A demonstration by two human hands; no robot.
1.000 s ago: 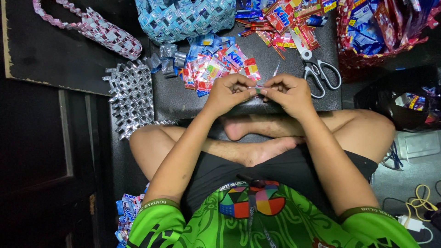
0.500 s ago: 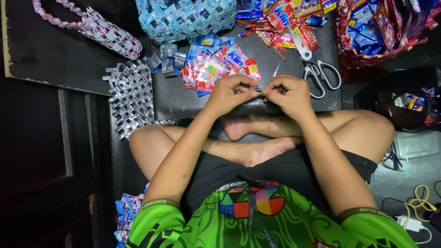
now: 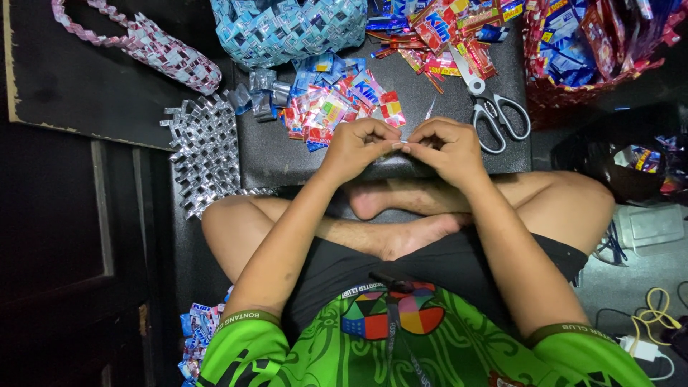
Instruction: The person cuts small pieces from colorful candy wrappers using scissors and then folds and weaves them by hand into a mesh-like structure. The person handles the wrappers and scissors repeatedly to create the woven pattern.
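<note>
Head view, left hand and right hand grips pinched together, perhaps on a hidden wrapper strip, red basket of wrappers cut off.

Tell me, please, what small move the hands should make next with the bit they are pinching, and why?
Probably press the fold flat between the fingertips. The left hand and right hand meet fingertip to fingertip on a small strip, mostly hidden, above the dark board. Folded wrappers lie just beyond, so a finished piece could likely join them.

bare dark board ahead of hands, wrappers left, scissors right
</note>
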